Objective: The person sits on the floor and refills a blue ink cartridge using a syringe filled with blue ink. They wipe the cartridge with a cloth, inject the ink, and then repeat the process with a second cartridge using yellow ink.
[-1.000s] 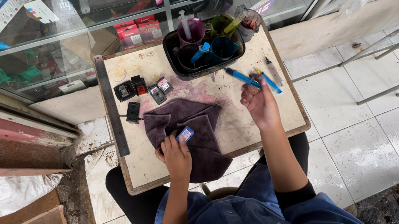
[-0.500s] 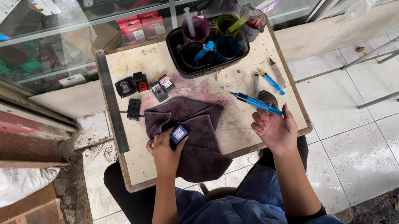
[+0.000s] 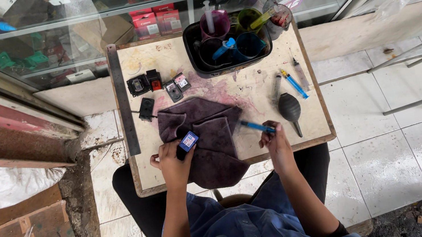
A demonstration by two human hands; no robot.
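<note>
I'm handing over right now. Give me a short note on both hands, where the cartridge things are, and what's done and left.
Left hand: holds a small ink cartridge over the purple cloth.
Right hand: holds a blue syringe, tip pointing toward the cartridge, apart from it.
Other cartridges lie at the table's far left; ink cups sit in the black tray.
Done: cartridge picked up. Left: syringe not yet at the cartridge.

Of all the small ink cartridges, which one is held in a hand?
The cartridge with the blue label, gripped in the left hand above the purple cloth; the other cartridges lie loose on the table.
</note>
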